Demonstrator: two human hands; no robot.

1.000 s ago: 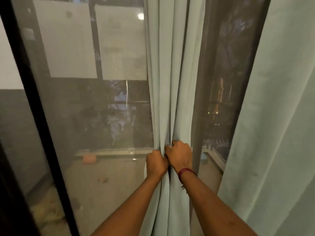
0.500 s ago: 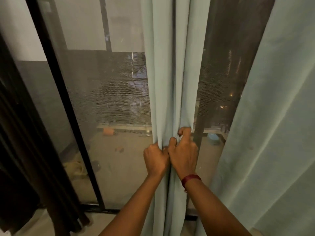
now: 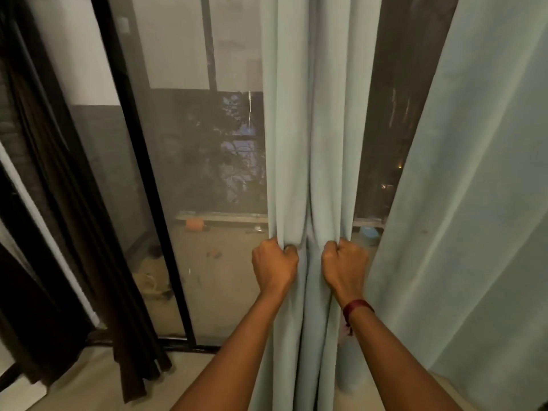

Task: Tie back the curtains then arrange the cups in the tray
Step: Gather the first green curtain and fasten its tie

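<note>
Hands had drawn apart since before: left hand [image 3: 274, 264] and right hand [image 3: 344, 262] each clenched folds of the pale curtain [image 3: 311, 143], bunching it for tying.

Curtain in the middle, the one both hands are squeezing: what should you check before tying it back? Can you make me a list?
1. The left hand grips the middle curtain: ok.
2. The right hand grips it too: ok.
3. Its folds are bunched together at the hands: ok.
4. A tie-back close by: cannot tell, none shows in the view.
5. The right curtain is gathered: not ok, it hangs spread out.
6. The cups and tray are ready: cannot tell, they are not in view.
</note>
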